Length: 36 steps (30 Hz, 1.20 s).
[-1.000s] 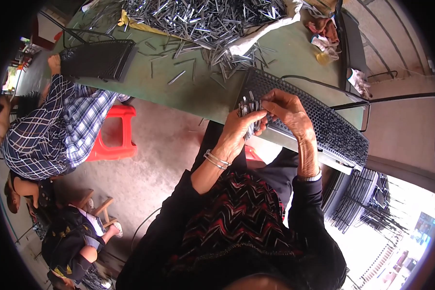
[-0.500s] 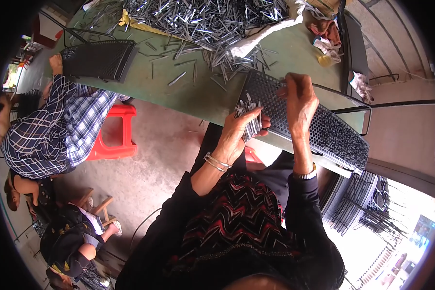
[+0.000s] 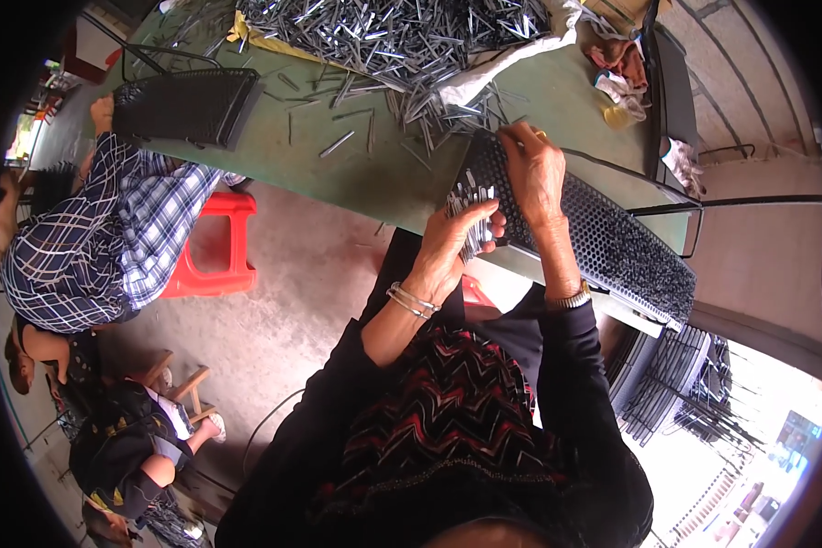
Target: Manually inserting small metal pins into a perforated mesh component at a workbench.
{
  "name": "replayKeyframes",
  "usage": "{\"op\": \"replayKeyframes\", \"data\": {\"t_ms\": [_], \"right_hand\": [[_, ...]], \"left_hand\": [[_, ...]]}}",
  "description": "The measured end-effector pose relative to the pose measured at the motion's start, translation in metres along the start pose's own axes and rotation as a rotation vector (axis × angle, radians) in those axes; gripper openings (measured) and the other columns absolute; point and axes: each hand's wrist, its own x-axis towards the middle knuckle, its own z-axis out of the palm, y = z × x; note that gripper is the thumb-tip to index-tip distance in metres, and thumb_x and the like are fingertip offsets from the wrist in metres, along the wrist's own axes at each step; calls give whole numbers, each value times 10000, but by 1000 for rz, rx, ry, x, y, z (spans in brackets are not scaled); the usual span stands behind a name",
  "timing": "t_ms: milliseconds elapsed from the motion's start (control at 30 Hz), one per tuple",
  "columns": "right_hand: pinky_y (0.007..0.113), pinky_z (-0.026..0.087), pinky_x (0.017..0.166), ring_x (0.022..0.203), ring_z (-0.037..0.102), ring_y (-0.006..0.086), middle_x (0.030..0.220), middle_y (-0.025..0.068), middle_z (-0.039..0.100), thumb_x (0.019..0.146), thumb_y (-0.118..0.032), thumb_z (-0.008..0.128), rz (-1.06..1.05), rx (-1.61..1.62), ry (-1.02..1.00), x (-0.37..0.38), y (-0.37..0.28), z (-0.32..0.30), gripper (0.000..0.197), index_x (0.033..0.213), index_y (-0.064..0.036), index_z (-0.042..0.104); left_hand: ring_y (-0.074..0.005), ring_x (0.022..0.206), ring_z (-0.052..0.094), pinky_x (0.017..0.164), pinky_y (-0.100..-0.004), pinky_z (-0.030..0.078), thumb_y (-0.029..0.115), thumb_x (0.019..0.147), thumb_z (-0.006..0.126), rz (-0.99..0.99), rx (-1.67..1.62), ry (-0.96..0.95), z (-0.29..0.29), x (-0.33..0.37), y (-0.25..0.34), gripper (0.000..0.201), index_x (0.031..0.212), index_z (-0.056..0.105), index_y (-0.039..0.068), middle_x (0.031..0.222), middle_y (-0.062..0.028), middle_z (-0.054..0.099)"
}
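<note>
My left hand point(image 3: 455, 239) is closed around a bunch of thin, shiny grey strips point(image 3: 473, 208), their ends sticking up past the thumb. Beside it lies a long black perforated panel point(image 3: 603, 233) on the near edge of the table, slanting down to the right. Small black pieces point(image 3: 662, 279) densely cover its right end, while round holes show across the rest. My right hand point(image 3: 535, 173) is over the far-left part of this panel, fingertips pressed together near its far edge. Whatever they may pinch is hidden.
A heap of similar strips point(image 3: 384, 41) lies on an opened sack on the green table point(image 3: 292, 155), with loose ones scattered around. Gloves and cloths point(image 3: 621, 68) are at the right. A co-worker point(image 3: 73, 237) sits left beside another black panel point(image 3: 187, 105), near a red stool point(image 3: 224, 247).
My right hand has moved left and slightly away from me, from the middle of the perforated panel toward its far-left end. My left hand stays nearly in place with its strips.
</note>
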Motion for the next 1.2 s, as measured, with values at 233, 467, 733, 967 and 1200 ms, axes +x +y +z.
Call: {"op": "replayKeyframes", "data": {"t_ms": [233, 467, 733, 967, 1200], "right_hand": [[279, 480, 661, 695, 596, 147, 767, 59, 648, 882, -179, 657, 426, 416, -339, -6, -6, -29, 196, 960, 0, 671], [226, 449, 630, 686, 544, 74, 752, 31, 617, 887, -119, 632, 508, 725, -603, -32, -13, -57, 135, 918, 12, 630], [235, 469, 636, 692, 592, 110, 764, 60, 627, 891, -85, 607, 508, 613, -353, -27, -20, -61, 115, 930, 23, 615], [314, 524, 740, 839, 655, 234, 960, 100, 672, 758, 89, 659, -200, 180, -1, -53, -38, -61, 232, 966, -14, 646], [368, 495, 838, 966, 607, 279, 1064, 91, 652, 701, 54, 714, -308, 77, -35, -77, -37, -57, 266, 949, -28, 666]], "left_hand": [[-153, 710, 649, 571, -259, 488, 156, 852, 687, 4, 42, 41, 2, 0, -2, 171, 972, 634, 47, 824, -69, 672], [-169, 747, 681, 578, -259, 505, 158, 849, 681, 42, 130, -7, 6, 1, -3, 211, 995, 639, 12, 879, -102, 703], [-185, 742, 687, 585, -274, 518, 177, 871, 662, 33, 93, 36, 11, 0, 2, 218, 1008, 637, 9, 889, -117, 703], [-158, 666, 650, 548, -280, 510, 196, 869, 671, 1, -66, -74, 5, 10, 2, 192, 957, 670, 25, 814, -70, 684], [-138, 783, 643, 654, -274, 528, 203, 924, 600, -32, -123, -116, -7, 18, -1, 196, 1016, 655, 38, 906, -38, 669]]}}
